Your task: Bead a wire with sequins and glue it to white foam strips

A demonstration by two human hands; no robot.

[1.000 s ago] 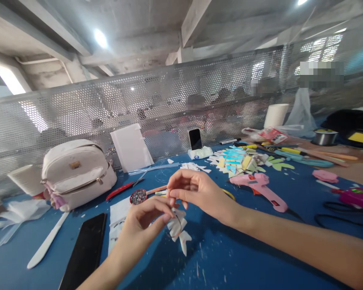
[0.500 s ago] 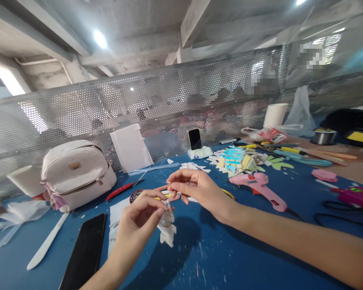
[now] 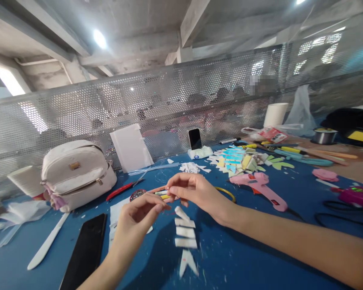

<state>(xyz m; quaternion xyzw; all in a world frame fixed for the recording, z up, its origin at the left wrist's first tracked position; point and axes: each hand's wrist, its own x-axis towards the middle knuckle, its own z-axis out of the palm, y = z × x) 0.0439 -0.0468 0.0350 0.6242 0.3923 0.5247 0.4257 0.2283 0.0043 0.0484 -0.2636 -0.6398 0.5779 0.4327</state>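
Observation:
My right hand (image 3: pixel 196 193) is held over the middle of the table, thumb and forefinger pinched together; what lies between them is too small to make out. Below it a row of white strips (image 3: pixel 185 232) is lined up one under another, with a forked, tail-shaped white piece (image 3: pixel 187 262) at the bottom. Whether they hang on a thread or lie on the table, I cannot tell. To the left of the strips, my left hand (image 3: pixel 142 213) has its fingers loosely curved and apart from the thumb, with nothing visible in it. Behind the hands lie pens (image 3: pixel 161 193).
A pink glue gun (image 3: pixel 261 185) lies right of my hands, near a pile of coloured cut pieces (image 3: pixel 238 159). On the left are a black phone (image 3: pixel 84 251), a white knife (image 3: pixel 48 241), red-handled pliers (image 3: pixel 121 191) and a pale backpack (image 3: pixel 78 173). Perforated metal panels (image 3: pixel 157 108) stand behind.
The white strips, bunched at my left fingers before, now stretch out in a line toward me, with the forked piece lowest. My left hand has let go of them; my right hand has barely moved.

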